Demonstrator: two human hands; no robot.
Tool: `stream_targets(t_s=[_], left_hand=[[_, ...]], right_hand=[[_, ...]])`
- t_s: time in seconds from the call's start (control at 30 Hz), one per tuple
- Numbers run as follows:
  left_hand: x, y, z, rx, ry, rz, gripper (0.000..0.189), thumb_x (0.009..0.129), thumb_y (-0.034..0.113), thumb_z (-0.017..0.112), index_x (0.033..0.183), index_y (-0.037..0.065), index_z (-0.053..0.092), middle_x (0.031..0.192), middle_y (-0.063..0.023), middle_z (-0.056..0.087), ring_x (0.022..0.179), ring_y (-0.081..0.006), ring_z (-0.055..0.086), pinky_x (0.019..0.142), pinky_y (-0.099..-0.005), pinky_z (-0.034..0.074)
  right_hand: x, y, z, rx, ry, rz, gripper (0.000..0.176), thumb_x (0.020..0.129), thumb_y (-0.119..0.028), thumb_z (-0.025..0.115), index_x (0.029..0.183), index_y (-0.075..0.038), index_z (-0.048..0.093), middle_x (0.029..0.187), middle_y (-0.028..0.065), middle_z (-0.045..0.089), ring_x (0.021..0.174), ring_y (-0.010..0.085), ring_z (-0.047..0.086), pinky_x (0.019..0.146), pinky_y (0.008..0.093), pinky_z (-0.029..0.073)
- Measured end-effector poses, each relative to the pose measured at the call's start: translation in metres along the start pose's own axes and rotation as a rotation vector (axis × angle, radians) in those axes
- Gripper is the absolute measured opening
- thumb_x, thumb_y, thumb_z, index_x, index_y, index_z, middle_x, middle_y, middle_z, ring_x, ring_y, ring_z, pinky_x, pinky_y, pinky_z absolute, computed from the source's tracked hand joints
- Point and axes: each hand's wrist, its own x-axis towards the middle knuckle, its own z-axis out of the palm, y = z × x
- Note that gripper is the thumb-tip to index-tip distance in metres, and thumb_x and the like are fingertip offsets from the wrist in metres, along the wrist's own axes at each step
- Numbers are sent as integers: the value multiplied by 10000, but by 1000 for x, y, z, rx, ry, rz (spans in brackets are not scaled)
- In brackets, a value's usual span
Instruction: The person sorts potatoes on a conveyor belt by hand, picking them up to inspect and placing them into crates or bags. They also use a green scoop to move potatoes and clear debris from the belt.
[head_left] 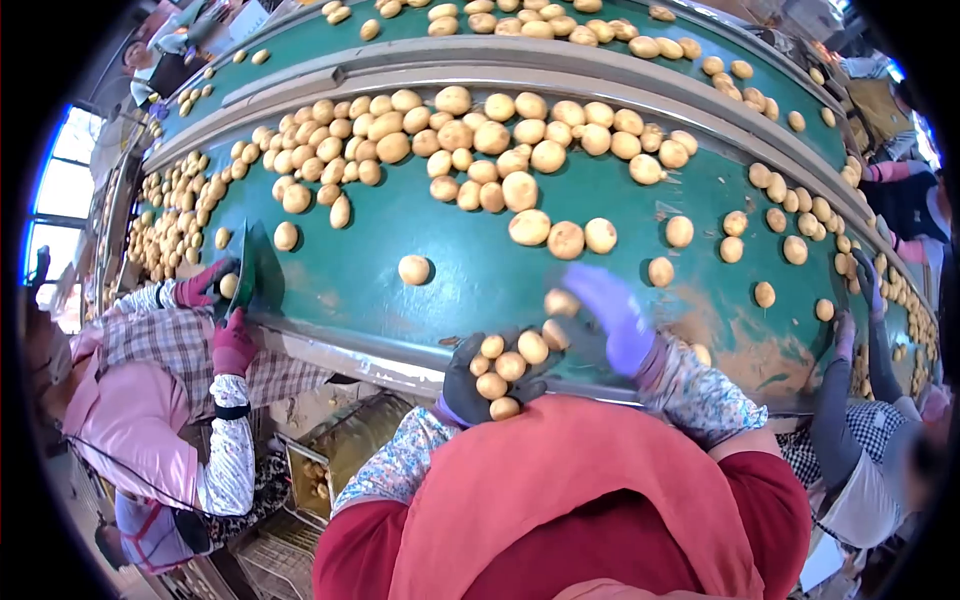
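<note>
My left hand (465,385), in a dark glove with a purple cuff, is cupped under several small potatoes (510,366) at the near edge of the belt. Just to its right is my right hand (598,318), in a purple and dark glove and blurred by motion. Its fingers are round a potato (561,303), and another potato (555,334) lies between the two hands. On the green belt (350,290), a single potato (414,269) sits ahead of my left hand. Three more potatoes (565,240) lie in a row beyond my right hand.
Many potatoes (390,125) cover the belt's far side, below a metal rail (500,55). A co-worker in pink gloves (234,345) is at the left, holding a green board (243,270). Another co-worker's arms (838,400) reach in at the right. A metal-framed crate (295,480) stands at lower left.
</note>
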Motion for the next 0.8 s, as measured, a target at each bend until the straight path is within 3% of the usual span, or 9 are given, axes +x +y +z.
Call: stream_targets(t_s=[0.1,0.17,0.33,0.43,0.5,0.57,0.63,0.67,0.8], left_hand=[[-9,11,-29,876,-92,242,159,953,229,615,1073,128,593,1108,-68,608,1055,-222,604,902,-382,502],[-14,20,-27,1561,20,356,230,947,224,612,1146,109,594,1085,-78,613,1005,-215,601,838,-367,504],[-33,36,6,583,-58,11,317,1028,294,472,1189,35,560,1045,-124,604,817,-214,546,638,-332,510],[-38,43,26,-63,-142,-31,302,1039,279,431,1135,23,559,946,-89,564,726,-182,483,561,-302,451],[-55,63,11,-23,43,-5,355,1019,337,475,1163,22,553,891,-35,512,686,-165,434,518,-301,382],[-60,77,39,-12,90,47,416,1002,376,503,1200,12,544,920,-29,520,723,-159,448,578,-307,408],[-67,91,20,100,288,232,502,992,408,510,1299,11,526,1160,-74,600,1017,-184,556,909,-360,475],[-73,103,23,133,135,158,535,991,410,506,1358,20,508,1356,-113,568,1250,-222,519,1089,-411,387],[-81,134,12,138,188,138,529,996,399,500,1356,13,511,1339,-123,572,1221,-237,532,1049,-410,419]], right_hand=[[11,-35,37,25,-621,-151,452,937,-309,601,1317,-66,566,1249,144,603,1142,347,560,915,442,446],[-4,-38,62,172,-599,-67,477,974,-336,556,1368,-68,531,1353,161,553,1280,341,492,1040,455,380],[41,-25,59,182,-212,-29,426,999,-233,561,1399,-91,531,1332,119,583,1224,266,548,1041,371,446],[110,16,63,371,29,426,343,1039,-225,499,1345,-106,596,1160,13,656,996,146,635,890,291,520],[154,76,62,108,-35,574,365,986,-331,546,1259,-106,638,1054,101,705,955,250,674,814,374,536],[196,120,66,-273,-153,659,349,950,-343,549,1173,-97,657,1072,164,703,1014,360,676,838,454,536],[216,151,79,-646,-276,641,313,918,-290,564,1142,-95,659,1178,188,640,1069,392,659,895,480,529],[215,166,91,-806,-307,537,329,898,-269,578,1166,-91,650,1264,202,590,1095,394,651,921,487,521],[219,159,93,-634,-368,613,334,884,-260,595,1173,-98,639,1403,190,474,1117,417,615,941,485,503]])
